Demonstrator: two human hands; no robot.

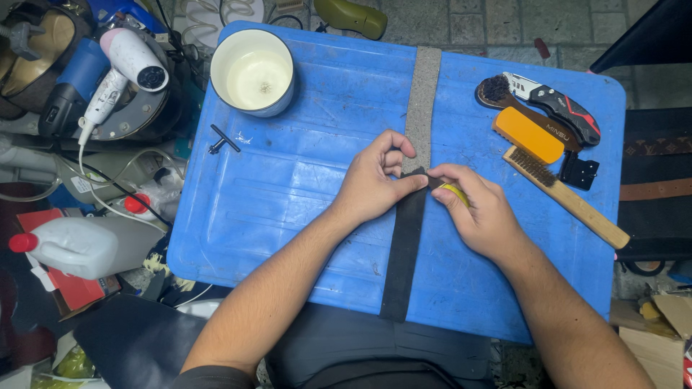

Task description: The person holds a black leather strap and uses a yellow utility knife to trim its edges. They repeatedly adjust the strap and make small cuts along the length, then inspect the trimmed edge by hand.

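- The blue plastic tray serves as the table and fills the middle of the frame; tiled floor shows at the top, cluttered tools at the left.
- A long strip runs down the tray's centre: its lower half looks dark, its upper half is pale grey, so by my judgement roughly half is worked.
- The left hand presses flat on the strip at the colour change, fingers curled.
- The right hand pinches a small yellow tool against the strip's edge.
- A white bowl sits upper left; brushes and a folding knife lie at the right.
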